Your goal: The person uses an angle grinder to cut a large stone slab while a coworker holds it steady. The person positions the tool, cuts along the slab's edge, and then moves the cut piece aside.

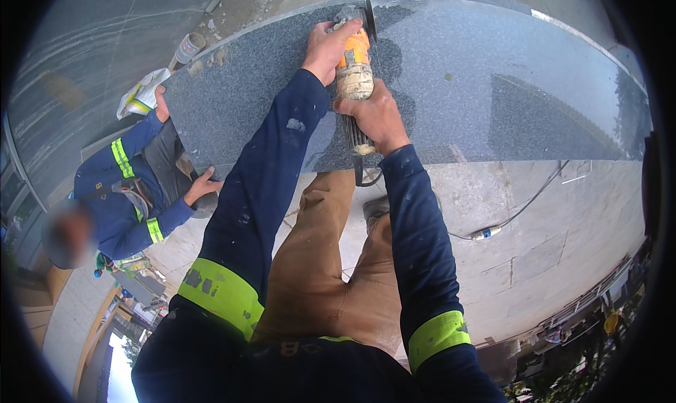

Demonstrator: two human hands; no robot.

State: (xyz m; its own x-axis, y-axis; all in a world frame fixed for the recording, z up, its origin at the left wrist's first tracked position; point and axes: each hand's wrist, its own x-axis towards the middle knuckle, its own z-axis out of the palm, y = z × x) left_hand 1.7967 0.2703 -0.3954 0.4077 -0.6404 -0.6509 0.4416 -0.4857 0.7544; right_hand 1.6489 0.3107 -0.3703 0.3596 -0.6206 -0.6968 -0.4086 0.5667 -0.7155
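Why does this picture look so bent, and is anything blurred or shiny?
All in the head view: the fisheye bows the grey slab and blackens the corners; a pale sheen covers the slab's right side; a dark shadow or reflection lies beside the grinder; the co-worker's head is blurred.

Worn on the person's head, the left fisheye camera looks steeply down along the navy sleeves (257,174), near at the bottom, toward the stone slab (451,111) farther off at top.
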